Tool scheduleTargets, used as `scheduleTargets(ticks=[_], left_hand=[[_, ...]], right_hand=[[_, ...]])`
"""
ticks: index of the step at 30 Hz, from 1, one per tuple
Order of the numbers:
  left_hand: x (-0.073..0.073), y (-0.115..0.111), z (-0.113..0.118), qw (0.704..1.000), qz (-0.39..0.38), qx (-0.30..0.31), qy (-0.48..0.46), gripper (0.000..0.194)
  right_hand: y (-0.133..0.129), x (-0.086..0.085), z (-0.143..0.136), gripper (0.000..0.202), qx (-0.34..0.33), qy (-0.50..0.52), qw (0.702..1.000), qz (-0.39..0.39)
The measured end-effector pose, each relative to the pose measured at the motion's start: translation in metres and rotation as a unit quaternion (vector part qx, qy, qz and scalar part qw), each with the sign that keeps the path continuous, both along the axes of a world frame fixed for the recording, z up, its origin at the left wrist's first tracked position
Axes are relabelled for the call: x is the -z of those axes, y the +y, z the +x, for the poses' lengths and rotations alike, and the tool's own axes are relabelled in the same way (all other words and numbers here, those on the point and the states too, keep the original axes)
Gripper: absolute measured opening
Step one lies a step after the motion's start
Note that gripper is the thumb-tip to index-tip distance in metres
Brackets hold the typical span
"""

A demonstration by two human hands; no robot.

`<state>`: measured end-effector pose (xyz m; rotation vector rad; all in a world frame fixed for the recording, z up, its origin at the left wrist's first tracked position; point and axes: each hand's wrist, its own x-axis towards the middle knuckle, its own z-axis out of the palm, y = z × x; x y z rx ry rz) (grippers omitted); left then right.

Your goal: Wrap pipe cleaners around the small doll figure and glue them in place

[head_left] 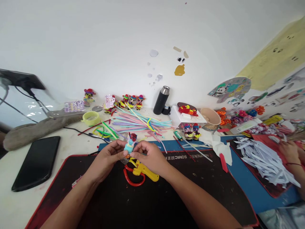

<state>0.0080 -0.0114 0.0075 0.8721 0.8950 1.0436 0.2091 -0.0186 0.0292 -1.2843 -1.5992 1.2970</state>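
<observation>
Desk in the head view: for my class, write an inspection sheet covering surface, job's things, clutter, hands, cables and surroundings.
Surface: white desk; red-edged dark mat.
Job's things: figure, red top, pale blue below.
Clutter: pastel stems, flask, yellow tool, red loop.
Hands: left hand and right hand both hold the figure.
Cables: black cable on the desk; more cables at far left.
Surroundings: wall with stickers; at right, another person's hand by paper strips.
</observation>
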Motion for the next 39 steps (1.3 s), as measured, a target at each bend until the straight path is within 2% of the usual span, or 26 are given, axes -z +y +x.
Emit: scheduleTargets(ticks=[14,22,29,39], left_hand=[[0.001,0.001,0.001,1.0,0.0,0.008,-0.002,0.036],[0.003,-0.001,0.004,1.0,0.003,0.011,-0.007,0.036],[0.007,-0.002,0.003,1.0,0.008,0.009,-0.008,0.034],[-0.005,-0.004,0.0,0.997,0.028,0.067,0.001,0.03]], right_hand=[[0.0,-0.001,-0.001,0.017,0.004,-0.052,0.997,0.051],[0.0,0.006,-0.001,0.021,0.018,-0.043,0.998,0.046],[0.001,0.001,-0.001,0.02,0.01,-0.022,0.999,0.028],[0.0,0.001,0.001,0.023,0.002,-0.012,1.0,0.024]])
